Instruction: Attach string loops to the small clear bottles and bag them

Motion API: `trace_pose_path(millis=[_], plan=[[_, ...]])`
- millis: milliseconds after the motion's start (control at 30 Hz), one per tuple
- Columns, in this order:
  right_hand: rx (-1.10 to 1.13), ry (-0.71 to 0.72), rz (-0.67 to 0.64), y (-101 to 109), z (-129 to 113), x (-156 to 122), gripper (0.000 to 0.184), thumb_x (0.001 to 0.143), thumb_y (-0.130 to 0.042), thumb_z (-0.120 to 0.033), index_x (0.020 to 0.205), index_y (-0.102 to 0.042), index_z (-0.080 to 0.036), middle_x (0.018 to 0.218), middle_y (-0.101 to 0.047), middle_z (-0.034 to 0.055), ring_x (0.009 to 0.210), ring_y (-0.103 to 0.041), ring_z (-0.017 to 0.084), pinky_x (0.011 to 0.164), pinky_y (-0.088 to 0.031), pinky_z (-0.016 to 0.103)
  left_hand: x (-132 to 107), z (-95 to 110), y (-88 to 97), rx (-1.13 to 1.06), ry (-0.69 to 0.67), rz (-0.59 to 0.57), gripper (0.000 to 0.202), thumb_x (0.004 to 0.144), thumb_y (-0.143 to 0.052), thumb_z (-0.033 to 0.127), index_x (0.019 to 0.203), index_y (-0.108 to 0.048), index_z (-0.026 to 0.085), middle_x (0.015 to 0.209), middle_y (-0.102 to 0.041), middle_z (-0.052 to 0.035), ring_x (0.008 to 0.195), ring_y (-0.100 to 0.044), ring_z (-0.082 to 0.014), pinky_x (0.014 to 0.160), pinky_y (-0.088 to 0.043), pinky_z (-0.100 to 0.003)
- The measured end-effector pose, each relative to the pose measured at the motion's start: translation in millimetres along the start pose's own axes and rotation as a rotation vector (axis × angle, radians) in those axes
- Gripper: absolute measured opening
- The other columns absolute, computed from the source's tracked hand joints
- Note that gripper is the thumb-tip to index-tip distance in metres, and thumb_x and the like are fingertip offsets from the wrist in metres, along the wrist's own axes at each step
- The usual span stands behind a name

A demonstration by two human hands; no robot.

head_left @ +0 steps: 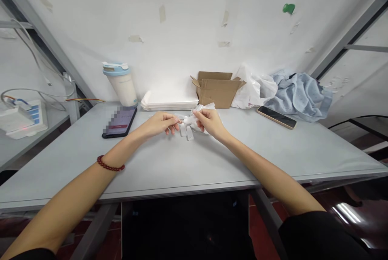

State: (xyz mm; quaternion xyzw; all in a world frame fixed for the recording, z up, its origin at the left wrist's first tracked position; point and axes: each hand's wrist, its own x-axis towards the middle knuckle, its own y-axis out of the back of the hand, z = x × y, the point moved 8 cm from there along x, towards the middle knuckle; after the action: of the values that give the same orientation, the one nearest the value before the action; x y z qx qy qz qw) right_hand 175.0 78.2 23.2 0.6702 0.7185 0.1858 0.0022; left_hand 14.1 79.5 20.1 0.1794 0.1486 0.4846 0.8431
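Observation:
Over the middle of the table, my left hand [162, 124] is closed in a pinch, its fingertips at a bunch of small translucent white pieces. What exactly lies between those fingertips is too small to make out. Opposite it, my right hand [211, 122] pinches a small translucent white piece [190, 120] between thumb and forefinger. Two more pieces of rounded, tag-like shape, a left one [183, 131] and a right one [189, 133], show just below the fingertips. Crumpled clear plastic [216, 110] lies behind and partly under my right hand.
Along the wall stand a cup [121, 84], a stack of white sheets or envelopes [169, 100], a cardboard box [216, 92], a white plastic bag [251, 88] and blue cloth [303, 94]. One phone [121, 122] lies left, another phone [276, 117] right. A power strip [28, 118] sits far left.

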Motion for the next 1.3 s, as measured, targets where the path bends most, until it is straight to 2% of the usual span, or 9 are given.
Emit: trace_pose_path(millis=[200,433,767,933,1000,1067,1133,1233,1300], plan=[[0.054,-0.024,0.003,0,6,2,0.047,0.079,-0.056,-0.059,0.059,-0.047,-0.018,0.046,-0.050,-0.0041,0.035,-0.042,0.006,0.036,-0.032,0.019,-2,3,0.8,0.071,-0.007,0.015,0.028,0.081,-0.059,0.040,0.074,-0.065,0.014,0.076,-0.066,-0.0040,0.063,-0.057,-0.0114,0.055,-0.042,-0.022],[0.011,-0.093,-0.063,-13,20,-1,0.046,0.084,-0.052,-0.053,0.056,-0.042,-0.018,0.045,-0.051,-0.0041,0.032,-0.040,0.005,0.034,-0.032,0.019,0,2,-3.8,0.084,-0.042,0.004,0.026,0.079,-0.060,0.038,0.069,-0.062,0.014,0.066,-0.062,-0.0030,0.059,-0.055,-0.0118,0.053,-0.039,-0.023],[0.034,-0.055,-0.064,-14,15,-3,0.047,0.087,-0.050,-0.049,0.052,-0.038,-0.019,0.042,-0.043,-0.0059,0.031,-0.037,0.005,0.032,-0.028,0.019,-3,6,-11.9,0.071,-0.058,-0.035,0.026,0.079,-0.060,0.037,0.068,-0.062,0.014,0.064,-0.063,-0.0027,0.058,-0.056,-0.0121,0.055,-0.042,-0.024],[0.045,-0.068,-0.108,-20,14,-6,0.048,0.087,-0.049,-0.052,0.054,-0.039,-0.019,0.043,-0.043,-0.0059,0.032,-0.037,0.005,0.034,-0.030,0.020,0,6,-6.3,0.118,-0.065,-0.028,0.026,0.079,-0.059,0.038,0.068,-0.062,0.015,0.062,-0.062,-0.0017,0.057,-0.055,-0.0116,0.054,-0.040,-0.023],[0.036,-0.074,-0.141,-25,12,-8,0.046,0.087,-0.048,-0.053,0.057,-0.040,-0.019,0.045,-0.046,-0.0051,0.035,-0.039,0.006,0.036,-0.031,0.020,-1,8,2.9,0.142,-0.076,-0.026,0.026,0.078,-0.060,0.039,0.069,-0.063,0.015,0.062,-0.062,-0.0016,0.057,-0.055,-0.0118,0.055,-0.041,-0.023],[0.003,-0.054,-0.174,-29,9,-10,0.044,0.088,-0.045,-0.053,0.062,-0.045,-0.018,0.052,-0.052,-0.0029,0.040,-0.043,0.006,0.040,-0.034,0.020,-4,14,21.5,0.174,-0.102,0.019,0.026,0.077,-0.060,0.041,0.071,-0.064,0.015,0.063,-0.063,-0.0018,0.058,-0.055,-0.0123,0.057,-0.043,-0.024],[-0.096,0.025,-0.180,-31,4,-12,0.040,0.090,-0.043,-0.052,0.073,-0.052,-0.016,0.065,-0.061,0.0006,0.050,-0.050,0.009,0.049,-0.040,0.021,-10,18,53.9,0.217,-0.105,0.182,0.026,0.076,-0.061,0.041,0.071,-0.064,0.016,0.065,-0.064,-0.0023,0.060,-0.055,-0.0132,0.061,-0.045,-0.024],[-0.414,0.254,-0.168,-34,-8,-16,0.032,0.090,-0.048,-0.043,0.099,-0.058,-0.015,0.093,-0.064,0.0080,0.082,-0.057,0.017,0.072,-0.047,0.030,-22,16,105.5,0.275,-0.060,0.501,0.024,0.074,-0.058,0.039,0.071,-0.064,0.016,0.063,-0.062,-0.0023,0.063,-0.056,-0.0153,0.063,-0.044,-0.025],[-0.650,0.395,-0.193,-41,-11,-21,0.033,0.090,-0.052,-0.039,0.113,-0.057,-0.016,0.109,-0.059,0.0127,0.101,-0.052,0.023,0.084,-0.046,0.037,-22,10,118.5,0.353,-0.028,0.546,0.022,0.073,-0.056,0.037,0.069,-0.063,0.016,0.063,-0.063,-0.0029,0.065,-0.057,-0.0162,0.063,-0.043,-0.024]])
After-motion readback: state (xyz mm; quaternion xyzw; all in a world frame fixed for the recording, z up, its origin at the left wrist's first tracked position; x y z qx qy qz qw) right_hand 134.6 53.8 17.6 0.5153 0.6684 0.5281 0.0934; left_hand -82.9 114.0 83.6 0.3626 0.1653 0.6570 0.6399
